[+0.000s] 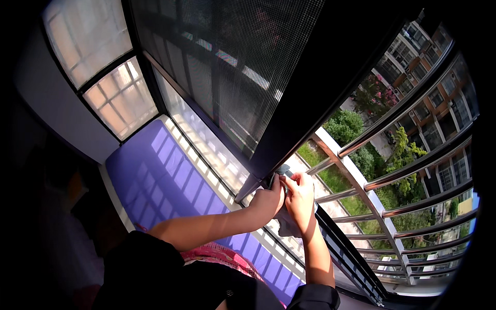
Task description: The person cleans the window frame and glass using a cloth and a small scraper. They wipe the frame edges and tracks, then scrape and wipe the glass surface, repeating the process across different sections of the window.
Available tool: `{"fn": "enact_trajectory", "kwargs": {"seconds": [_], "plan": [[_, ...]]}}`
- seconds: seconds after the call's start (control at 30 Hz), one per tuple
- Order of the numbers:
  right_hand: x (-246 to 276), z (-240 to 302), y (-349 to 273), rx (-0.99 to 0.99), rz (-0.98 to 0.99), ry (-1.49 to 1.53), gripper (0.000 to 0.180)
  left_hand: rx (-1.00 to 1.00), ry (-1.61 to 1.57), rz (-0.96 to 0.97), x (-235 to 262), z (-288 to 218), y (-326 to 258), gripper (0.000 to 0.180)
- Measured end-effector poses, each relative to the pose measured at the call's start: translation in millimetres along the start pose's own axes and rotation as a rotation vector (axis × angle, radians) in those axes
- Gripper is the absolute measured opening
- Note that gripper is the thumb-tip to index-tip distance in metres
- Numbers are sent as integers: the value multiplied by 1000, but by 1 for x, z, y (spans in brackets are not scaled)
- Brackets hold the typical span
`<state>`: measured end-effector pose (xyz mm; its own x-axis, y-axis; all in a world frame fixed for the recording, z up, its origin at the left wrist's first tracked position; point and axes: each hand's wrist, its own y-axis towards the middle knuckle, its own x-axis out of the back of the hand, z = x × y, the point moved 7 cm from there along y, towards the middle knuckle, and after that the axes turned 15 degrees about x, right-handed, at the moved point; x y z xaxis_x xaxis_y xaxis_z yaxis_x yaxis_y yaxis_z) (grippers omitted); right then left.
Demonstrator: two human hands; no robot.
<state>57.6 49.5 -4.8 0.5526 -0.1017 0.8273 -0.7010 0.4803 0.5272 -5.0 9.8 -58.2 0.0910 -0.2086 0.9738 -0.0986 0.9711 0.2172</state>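
My left hand [266, 201] and my right hand [300, 199] meet at the lower corner of a dark window frame [289, 124]. Both are closed together on a pale cloth [285, 223], which bunches and hangs below the fingers. A small grey part of the cloth or a tool [283, 169] shows above my left thumb; I cannot tell which. The hands sit over the window track [336, 243], at the bottom edge of the mesh screen [232, 67].
A purple padded sill [160, 175] runs along the window on the left. Curved steel railing bars [413, 170] guard the opening on the right, with trees and apartment blocks far below. Frosted panes [93, 46] stand at the upper left.
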Motion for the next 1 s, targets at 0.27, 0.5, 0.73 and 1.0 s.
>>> {"fn": "enact_trajectory", "kwargs": {"seconds": [0.27, 0.5, 0.73, 1.0], "plan": [[-11, 9, 3, 113, 157, -191, 34, -136, -795, -120, 51, 45, -63, 37], [-16, 11, 12, 178, 201, -236, 34, 596, -1013, 559, -190, 120, -254, 18], [-23, 13, 6, 183, 177, -92, 38, 1603, -886, 858, -378, 246, -489, 19], [37, 49, -77, 5, -594, -240, 14, 2242, -987, 119, -485, 387, -613, 27]]}}
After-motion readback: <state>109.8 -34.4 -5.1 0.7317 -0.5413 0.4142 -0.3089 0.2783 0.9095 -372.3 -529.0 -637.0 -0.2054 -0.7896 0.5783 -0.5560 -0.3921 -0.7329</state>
